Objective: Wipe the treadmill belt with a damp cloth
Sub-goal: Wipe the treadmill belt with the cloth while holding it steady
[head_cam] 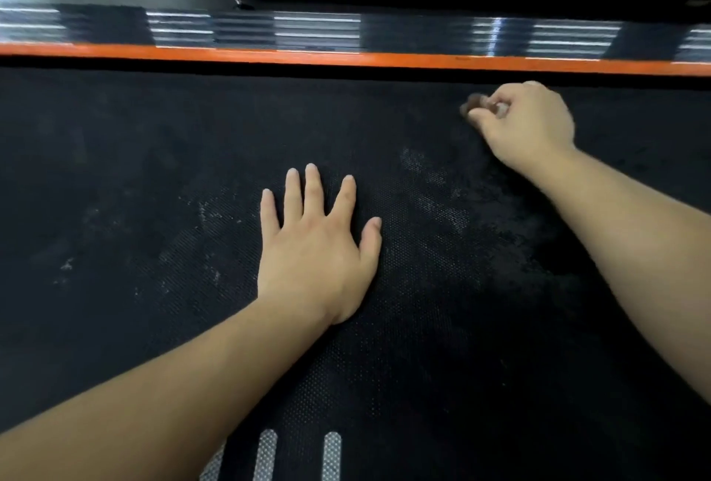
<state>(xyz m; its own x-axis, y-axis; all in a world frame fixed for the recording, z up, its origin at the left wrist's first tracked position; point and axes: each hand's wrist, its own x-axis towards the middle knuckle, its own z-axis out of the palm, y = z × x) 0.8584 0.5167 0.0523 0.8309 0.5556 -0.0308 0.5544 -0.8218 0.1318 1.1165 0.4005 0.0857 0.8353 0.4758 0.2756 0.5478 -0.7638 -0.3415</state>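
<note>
Fingers (488,115) of the right hand (527,126) are curled round a cloth (472,101).
Left hand (319,249) is spread flat on the belt (115,180), seemingly for bracing.

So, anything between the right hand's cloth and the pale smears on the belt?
Nothing visible. The right hand pinches a small blurred wad on the belt; the left hand lies flat beside the smears.
</note>
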